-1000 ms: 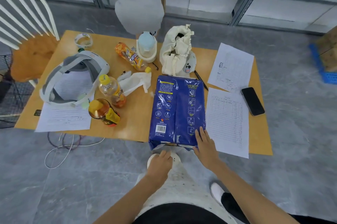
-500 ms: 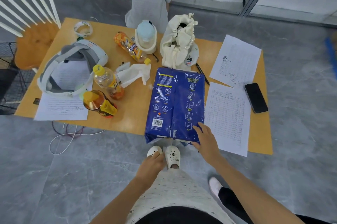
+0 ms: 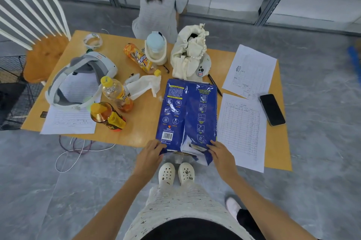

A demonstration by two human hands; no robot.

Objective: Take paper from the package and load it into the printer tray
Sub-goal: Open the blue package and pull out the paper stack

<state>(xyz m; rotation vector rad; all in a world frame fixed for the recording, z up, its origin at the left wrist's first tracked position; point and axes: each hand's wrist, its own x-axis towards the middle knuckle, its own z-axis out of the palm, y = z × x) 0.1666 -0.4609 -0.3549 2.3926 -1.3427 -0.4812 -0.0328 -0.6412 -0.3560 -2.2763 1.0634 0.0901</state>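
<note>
A blue paper package (image 3: 187, 110) lies flat on the wooden table (image 3: 144, 130), its near end hanging over the front edge. That end is torn open, and white paper (image 3: 190, 148) shows inside the torn wrapper. My left hand (image 3: 149, 154) grips the near left corner of the wrapper. My right hand (image 3: 220, 153) holds the torn flap at the near right corner. No printer or tray is in view.
Printed sheets (image 3: 241, 130) and a black phone (image 3: 272, 109) lie right of the package. Drink bottles (image 3: 115, 93), a tissue (image 3: 142, 87), a white headset (image 3: 82, 81), a cream bag (image 3: 188, 54) crowd the left and back. A person (image 3: 161, 5) crouches behind the table; a chair (image 3: 33, 30) stands left.
My left hand has risen from below the table edge to the package's near left corner. My right hand has slid down to the torn flap. The view has tilted upward.
</note>
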